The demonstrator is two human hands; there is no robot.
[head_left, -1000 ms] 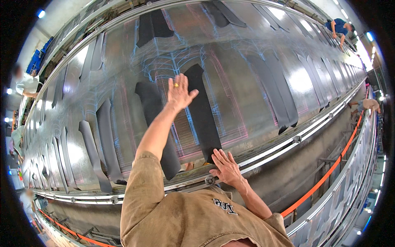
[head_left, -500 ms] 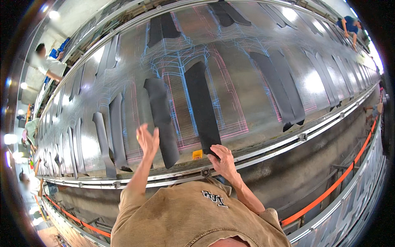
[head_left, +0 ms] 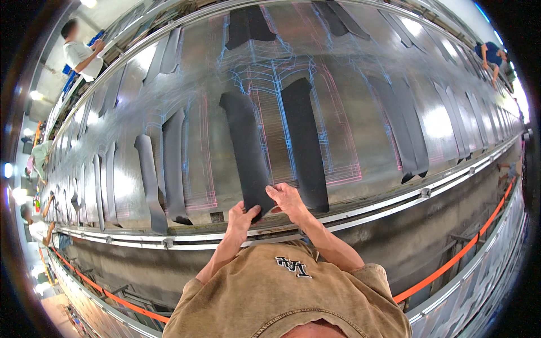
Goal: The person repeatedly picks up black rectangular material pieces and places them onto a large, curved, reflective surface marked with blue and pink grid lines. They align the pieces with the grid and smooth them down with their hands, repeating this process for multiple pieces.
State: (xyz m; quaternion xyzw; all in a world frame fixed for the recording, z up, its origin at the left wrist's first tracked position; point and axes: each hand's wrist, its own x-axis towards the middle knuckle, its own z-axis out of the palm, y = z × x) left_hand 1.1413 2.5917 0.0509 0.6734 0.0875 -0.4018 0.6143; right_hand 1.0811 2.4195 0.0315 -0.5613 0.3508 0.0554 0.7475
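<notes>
A long dark grey fabric panel [head_left: 245, 143] lies on the metal table top in front of me. My left hand [head_left: 241, 217] pinches its near left corner, thumb on top. My right hand [head_left: 286, 200] grips the near right corner, and that end is lifted and curled slightly. Just to the right, a second dark panel [head_left: 306, 143] lies flat, its near end by the table's front rail. Blue and pink outline lines [head_left: 276, 101] show on the surface between and around the two panels.
More dark panels [head_left: 174, 163] lie in rows to the left, and others [head_left: 403, 132] to the right. A metal rail [head_left: 383, 211] edges the table. An orange bar [head_left: 451, 259] runs below. Co-workers [head_left: 81, 53] stand at the far left, another [head_left: 491, 59] at the far right.
My right hand has let go of the right panel and taken the left panel's near end. My left hand has come down onto that end too. The view has shifted slightly.
</notes>
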